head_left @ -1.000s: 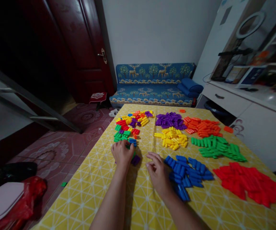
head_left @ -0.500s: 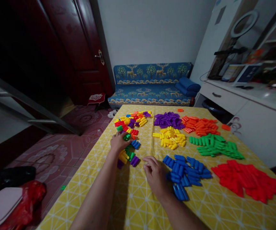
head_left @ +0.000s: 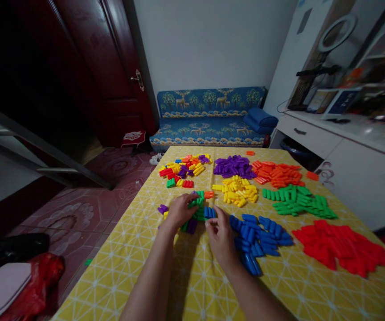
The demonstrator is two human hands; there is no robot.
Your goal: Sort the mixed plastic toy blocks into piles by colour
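My left hand (head_left: 179,211) curls over several small plastic green building blocks (head_left: 198,204), left of the table's middle. Its fingers partly hide them. Against this cluster sits a ribbed blue block (head_left: 208,212), with the thumb and fingers of my right hand (head_left: 222,236) closed around its right end. An orange block (head_left: 209,195) lies just behind, and a purple block (head_left: 191,226) shows below the green ones. To the left of my left hand another purple block (head_left: 162,208) and some yellow stick out. The right hand is beside the blue pile (head_left: 259,236).
Sorted piles in red (head_left: 342,247), green (head_left: 299,200), orange (head_left: 276,174), yellow (head_left: 235,191) and purple (head_left: 234,167) cover the right side. A mixed pile (head_left: 186,168) lies at the far left. Behind the yellow tablecloth (head_left: 192,285) stands a blue sofa (head_left: 209,118).
My left hand has moved right and slightly nearer, and the green, blue, orange and purple blocks have slid right with it. My right hand has come up to the blue block.
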